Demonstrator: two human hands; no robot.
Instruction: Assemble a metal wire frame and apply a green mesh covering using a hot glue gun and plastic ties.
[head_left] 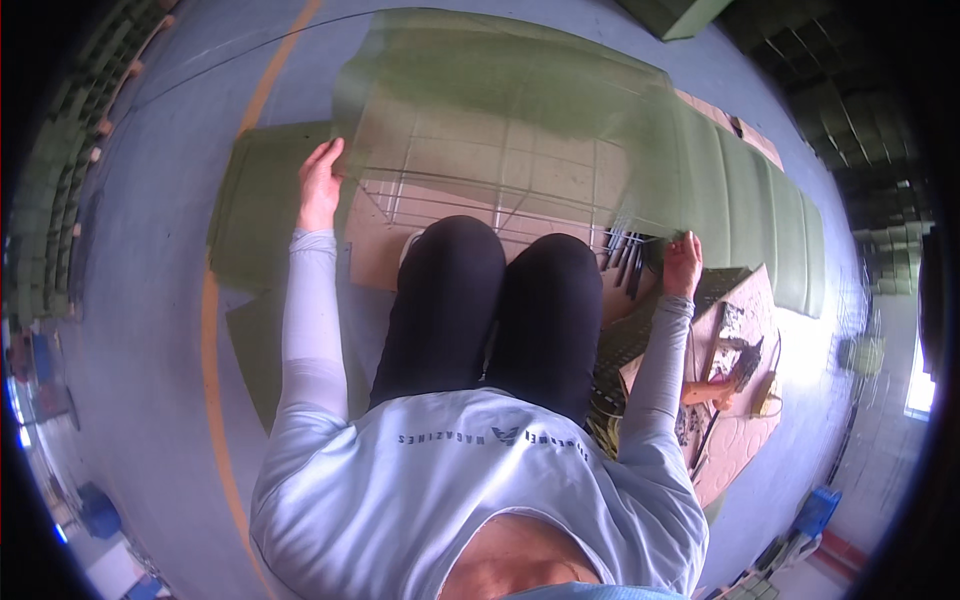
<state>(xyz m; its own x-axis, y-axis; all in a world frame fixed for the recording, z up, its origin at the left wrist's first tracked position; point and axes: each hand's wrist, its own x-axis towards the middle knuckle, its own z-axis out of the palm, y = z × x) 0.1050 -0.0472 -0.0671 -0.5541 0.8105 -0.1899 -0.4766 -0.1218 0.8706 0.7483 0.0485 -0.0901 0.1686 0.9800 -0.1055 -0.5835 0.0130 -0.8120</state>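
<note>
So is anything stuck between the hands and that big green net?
Nothing visible is. The left hand grips the green mesh sheet at its left edge, and the right hand grips its right edge, both directly on it.

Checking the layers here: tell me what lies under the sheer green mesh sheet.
Through the sheer green mesh sheet shows a white wire grid frame on brown cardboard. Both hands grip its near edge. Its far part hides the floor.

Left hand [320, 185] and right hand [682, 265] hold green mesh sheet [500, 110].
</note>
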